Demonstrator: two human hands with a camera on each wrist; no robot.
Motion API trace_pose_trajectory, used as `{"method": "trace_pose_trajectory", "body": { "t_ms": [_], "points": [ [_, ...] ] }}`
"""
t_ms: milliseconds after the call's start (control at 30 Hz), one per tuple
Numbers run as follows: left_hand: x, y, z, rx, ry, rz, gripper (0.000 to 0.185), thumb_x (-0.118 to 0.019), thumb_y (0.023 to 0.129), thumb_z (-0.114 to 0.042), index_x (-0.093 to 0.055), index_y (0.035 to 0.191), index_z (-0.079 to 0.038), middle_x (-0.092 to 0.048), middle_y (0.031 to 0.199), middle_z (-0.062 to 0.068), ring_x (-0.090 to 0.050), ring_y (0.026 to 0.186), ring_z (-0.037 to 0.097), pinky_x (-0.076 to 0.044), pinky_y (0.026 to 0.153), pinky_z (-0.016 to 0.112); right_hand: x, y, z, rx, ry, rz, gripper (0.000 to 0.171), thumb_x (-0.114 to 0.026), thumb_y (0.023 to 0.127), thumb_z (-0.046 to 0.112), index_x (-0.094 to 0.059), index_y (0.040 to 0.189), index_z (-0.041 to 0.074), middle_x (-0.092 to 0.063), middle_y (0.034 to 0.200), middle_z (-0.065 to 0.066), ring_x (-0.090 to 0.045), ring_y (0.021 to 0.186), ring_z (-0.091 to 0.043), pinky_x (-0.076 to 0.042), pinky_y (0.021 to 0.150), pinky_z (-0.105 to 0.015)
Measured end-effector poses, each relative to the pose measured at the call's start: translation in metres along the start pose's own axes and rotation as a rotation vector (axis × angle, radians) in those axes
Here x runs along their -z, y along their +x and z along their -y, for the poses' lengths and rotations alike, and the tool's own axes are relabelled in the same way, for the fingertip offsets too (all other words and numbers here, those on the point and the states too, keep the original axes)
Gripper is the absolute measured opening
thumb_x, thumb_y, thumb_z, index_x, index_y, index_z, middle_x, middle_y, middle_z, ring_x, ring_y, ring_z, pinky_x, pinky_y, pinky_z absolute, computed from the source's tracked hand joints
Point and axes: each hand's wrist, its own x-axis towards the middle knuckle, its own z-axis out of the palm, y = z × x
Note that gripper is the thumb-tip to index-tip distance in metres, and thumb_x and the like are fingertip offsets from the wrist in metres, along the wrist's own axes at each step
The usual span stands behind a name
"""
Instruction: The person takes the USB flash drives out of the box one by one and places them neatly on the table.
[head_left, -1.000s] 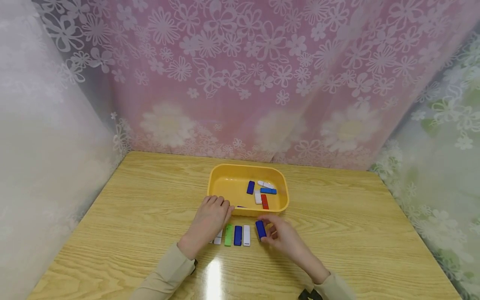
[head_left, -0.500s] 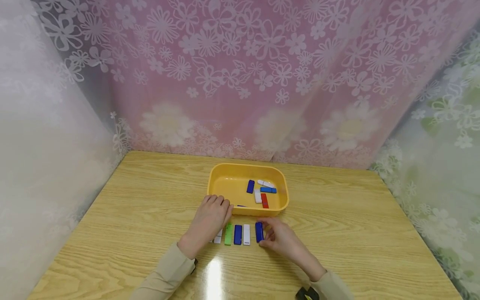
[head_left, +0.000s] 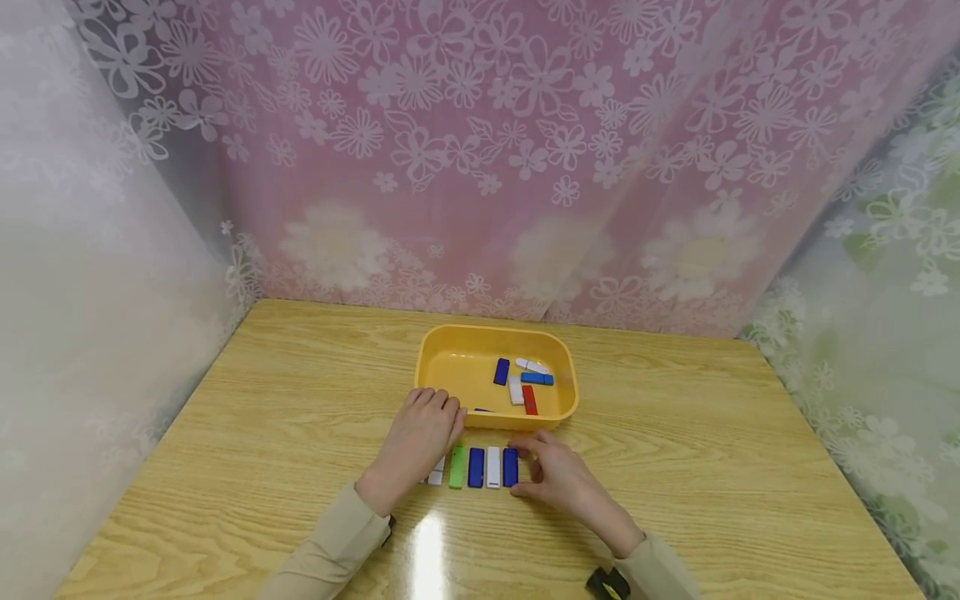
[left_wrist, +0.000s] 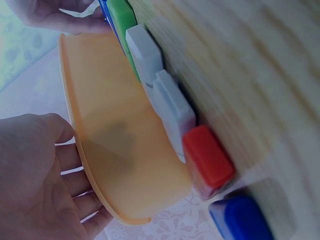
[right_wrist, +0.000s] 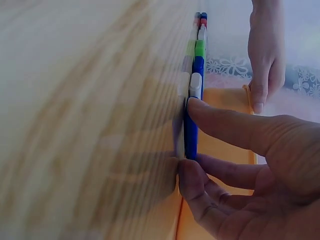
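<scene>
In front of the yellow plastic tray (head_left: 457, 375) your left hand (head_left: 418, 435) holds, your right hand (head_left: 558, 477) pinches a blue oblong plastic stick (head_left: 511, 467), seemingly aligning it; release looks due.

wood-grain table (head_left: 712, 467) | yellow tray (head_left: 459, 375) | USB sticks (head_left: 476, 468) in row

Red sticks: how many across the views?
2. One red stick in the tray; another red one in the row on the table, between a white stick and a blue stick, hidden by the left hand in the head view. The tray's near wall may hide more.
</scene>
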Motion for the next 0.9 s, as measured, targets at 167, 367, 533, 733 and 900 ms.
{"method": "trace_pose_trajectory", "body": {
  "t_ms": [167,367,533,733,900],
  "points": [
    [0.0,0.0,0.001,-0.004,-0.005,-0.019,0.026,-0.061,0.1,-0.02,-0.062,0.077,-0.009,-0.059,0.072,0.003,-0.06,0.073,0.023,-0.05,0.077,0.038,0.0,0.0,0.0,0.013,-0.01,-0.009,0.051,-0.089,0.077,0.013,-0.068,0.122,0.007,-0.055,0.098,0.0,-0.05,0.071,-0.008,-0.042,0.059,-0.021],
    [0.0,0.0,0.0,-0.005,-0.008,-0.019,0.027,-0.06,0.101,-0.02,-0.062,0.077,-0.009,-0.059,0.073,0.003,-0.06,0.073,0.023,-0.05,0.077,0.037,0.001,-0.003,0.001,0.001,0.0,-0.001,0.052,-0.09,0.076,0.014,-0.068,0.122,0.007,-0.054,0.098,0.0,-0.049,0.072,-0.01,-0.042,0.06,-0.022],
    [0.001,0.0,0.0,-0.001,-0.014,-0.01,0.028,-0.059,0.102,-0.02,-0.061,0.076,-0.008,-0.058,0.072,0.003,-0.06,0.073,0.024,-0.05,0.078,0.037,0.004,-0.004,-0.001,0.007,0.04,-0.062,0.038,-0.085,0.082,0.011,-0.07,0.117,0.009,-0.06,0.099,-0.001,-0.052,0.072,-0.009,-0.045,0.061,-0.021],
    [0.002,0.0,0.0,0.008,-0.027,0.001,0.027,-0.061,0.101,-0.019,-0.062,0.077,-0.008,-0.059,0.072,0.003,-0.06,0.073,0.024,-0.05,0.078,0.038,0.013,-0.003,-0.002,0.043,0.068,-0.181,0.012,-0.077,0.089,0.008,-0.076,0.099,0.016,-0.071,0.092,0.004,-0.056,0.07,-0.003,-0.049,0.063,-0.02],
    [0.001,0.0,0.0,0.004,-0.015,-0.011,0.026,-0.061,0.1,-0.02,-0.063,0.078,-0.008,-0.06,0.072,0.003,-0.061,0.073,0.023,-0.05,0.077,0.038,0.025,0.0,0.003,0.04,0.098,-0.272,0.007,-0.075,0.092,0.01,-0.076,0.095,0.016,-0.073,0.09,0.006,-0.06,0.072,-0.006,-0.053,0.065,-0.024]
  ]
}}
